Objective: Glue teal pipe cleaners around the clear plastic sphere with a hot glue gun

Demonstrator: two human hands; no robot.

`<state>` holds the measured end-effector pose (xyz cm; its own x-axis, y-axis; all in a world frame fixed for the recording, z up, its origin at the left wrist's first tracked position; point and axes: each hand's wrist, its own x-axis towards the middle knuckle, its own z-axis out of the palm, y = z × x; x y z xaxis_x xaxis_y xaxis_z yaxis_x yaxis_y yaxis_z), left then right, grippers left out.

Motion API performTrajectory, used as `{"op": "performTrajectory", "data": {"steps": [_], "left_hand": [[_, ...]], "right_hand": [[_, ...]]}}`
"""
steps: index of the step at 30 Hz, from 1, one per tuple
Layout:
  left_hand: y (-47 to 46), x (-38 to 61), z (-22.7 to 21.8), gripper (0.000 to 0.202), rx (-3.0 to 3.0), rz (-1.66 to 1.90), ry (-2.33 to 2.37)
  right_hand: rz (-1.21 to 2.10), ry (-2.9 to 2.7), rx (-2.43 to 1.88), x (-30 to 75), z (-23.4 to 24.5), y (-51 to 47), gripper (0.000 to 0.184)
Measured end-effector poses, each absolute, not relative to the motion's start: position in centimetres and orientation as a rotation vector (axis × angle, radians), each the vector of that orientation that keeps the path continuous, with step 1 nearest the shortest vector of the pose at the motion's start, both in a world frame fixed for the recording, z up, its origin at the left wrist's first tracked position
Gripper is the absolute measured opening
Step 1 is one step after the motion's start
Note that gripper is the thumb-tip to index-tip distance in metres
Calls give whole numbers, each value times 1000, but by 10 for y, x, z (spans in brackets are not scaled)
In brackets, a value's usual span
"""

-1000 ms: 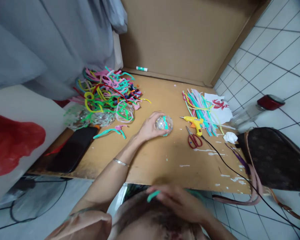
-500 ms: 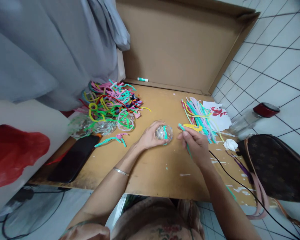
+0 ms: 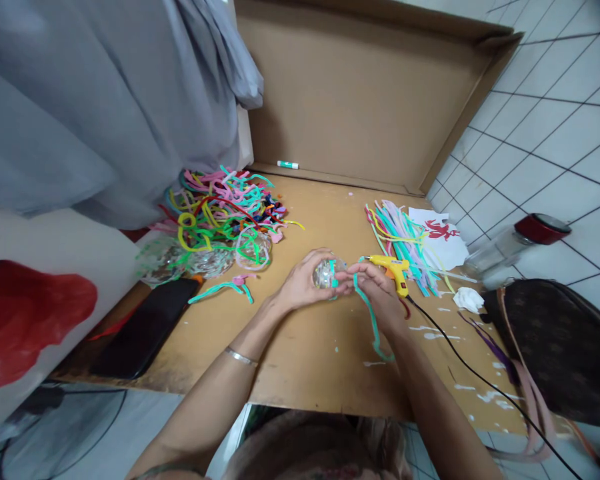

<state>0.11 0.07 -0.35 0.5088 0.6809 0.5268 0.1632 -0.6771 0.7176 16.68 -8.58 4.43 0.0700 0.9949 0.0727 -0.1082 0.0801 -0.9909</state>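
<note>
Wrapped round the side of a clear plastic ball (image 3: 324, 274) is my left hand (image 3: 305, 279); a strip of teal pipe cleaner crosses the ball's surface. My right hand (image 3: 380, 292) pinches a teal pipe cleaner (image 3: 372, 317), whose loose end hangs down towards the table. The fingertips of both hands meet at the ball's right side, so the exact contact there is hidden. Just beyond my right hand lies a yellow glue gun (image 3: 401, 273) on the table, its nozzle pointing left.
A tangled heap of coloured pipe cleaners (image 3: 220, 200) and more clear balls (image 3: 210, 261) lie on the left, near a black phone (image 3: 147, 328). Straight pipe cleaners (image 3: 405, 240) lie right of centre. A glass bottle (image 3: 500, 257), brown bag (image 3: 555, 347) and black cord (image 3: 460, 357) are at the right.
My right hand has moved left to the ball, bringing the teal pipe cleaner along. The glue gun is now more fully visible. My left hand still holds the ball.
</note>
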Motion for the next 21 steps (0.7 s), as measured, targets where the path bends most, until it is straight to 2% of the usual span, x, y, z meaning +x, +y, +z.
{"op": "performTrajectory", "data": {"steps": [3,7,10,12,15,18,21], "left_hand": [[1,1,-3,57,2151,1103,680],[1,0,-4,60,2155,1099,690],[2,0,-5,60,2160,1093,690],[2,0,-5,59,2162,1101,688],[2,1,-4,57,2161,1119,671],[2,1,-4,57,2165,1130,664],[2,1,-6,58,2174,1129,671]], "right_hand": [[1170,-1180,-1061,177,48,-90,28],[740,-1321,-1234,184,54,-100,15],[464,-1361,-1308,182,55,-101,18],[454,-1274,-1310,175,51,-98,18],[615,-1046,-1256,163,42,-90,15],[698,-882,-1165,152,33,-81,22],[629,-837,-1113,147,27,-76,26]]}}
